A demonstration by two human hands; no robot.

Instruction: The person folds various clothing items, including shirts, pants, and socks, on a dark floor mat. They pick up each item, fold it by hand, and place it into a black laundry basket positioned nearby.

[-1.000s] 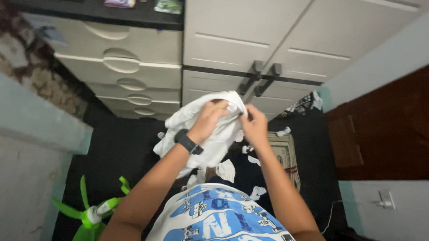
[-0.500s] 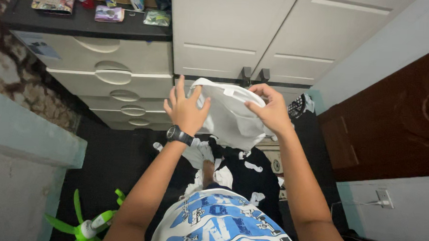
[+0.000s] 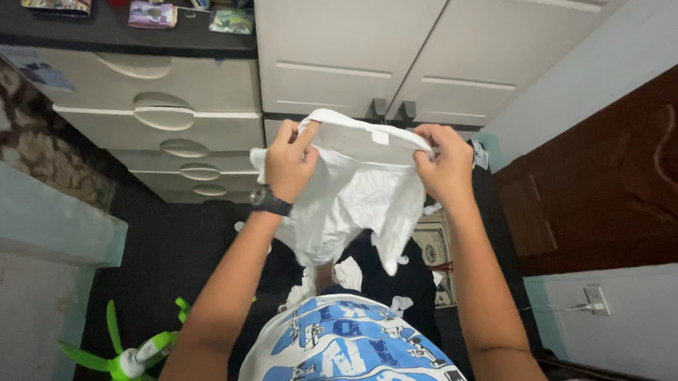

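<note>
Am seeing left hand (image 3: 289,165) pinching upper edge of white garment (image 3: 354,195), thumb and fingers closing on cloth. Right hand (image 3: 448,166) pinching same edge at other end. Garment hanging stretched between both hands at chest height, in front of pale cupboard doors (image 3: 374,53). Black watch (image 3: 269,201) sitting on left wrist. Drawer unit (image 3: 161,120) standing left of cupboard. Green fan (image 3: 134,356) lying on dark floor, lower left.
</note>
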